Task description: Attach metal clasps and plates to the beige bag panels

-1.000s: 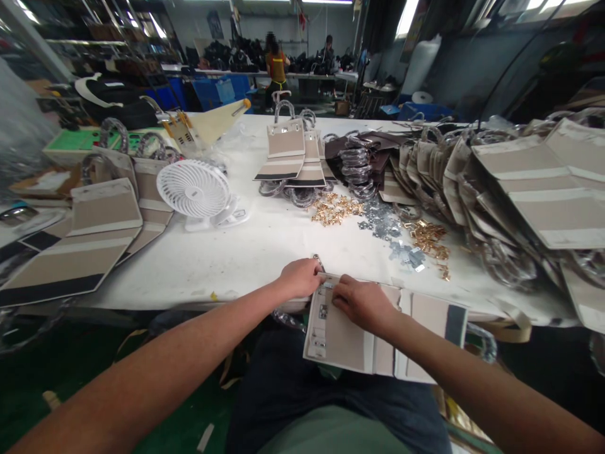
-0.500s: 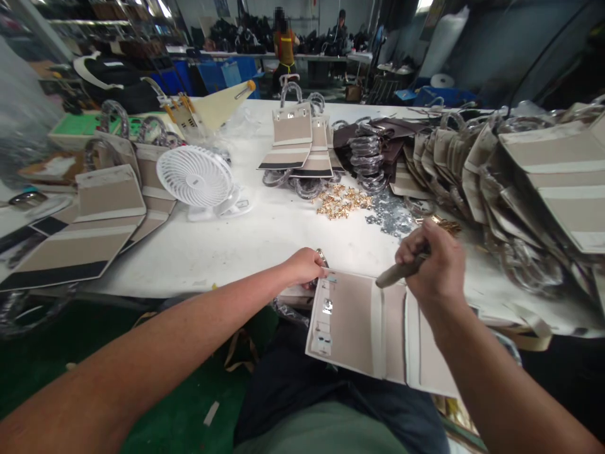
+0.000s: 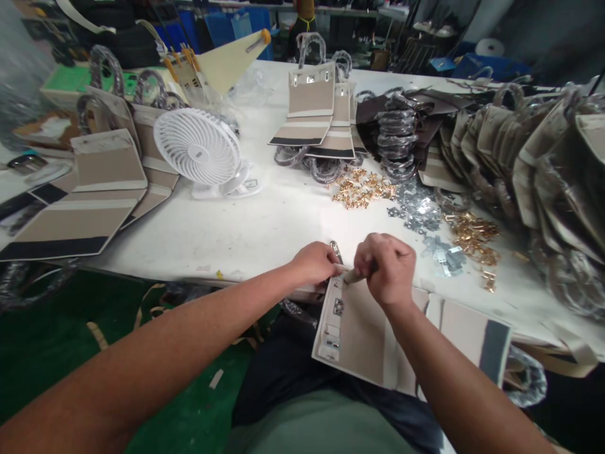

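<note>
A beige bag panel [image 3: 363,334] with white strips lies across my lap and the table edge. Along its left side run small metal fittings [image 3: 338,307]. My left hand [image 3: 316,262] pinches its upper left corner, beside a shiny metal piece [image 3: 336,251] that sticks up past the edge. In my right hand [image 3: 388,268] is a blunt grey-brown tool [image 3: 352,277], its end against the panel close to my left fingertips. My fist hides the rest of the tool, so its exact kind cannot be made out.
Beyond the hands lie gold-coloured studs [image 3: 362,189], grey metal plates [image 3: 418,205] and more gold pieces [image 3: 472,236]. Bag panels with wrapped handles stand at the centre back [image 3: 309,94], left [image 3: 108,161] and right [image 3: 505,135]. A white fan [image 3: 198,148] sits left of centre.
My right hand has moved left and brought the tool from the panel's middle strip to its upper left corner. The left hand keeps its pinch. The view has tilted down.
</note>
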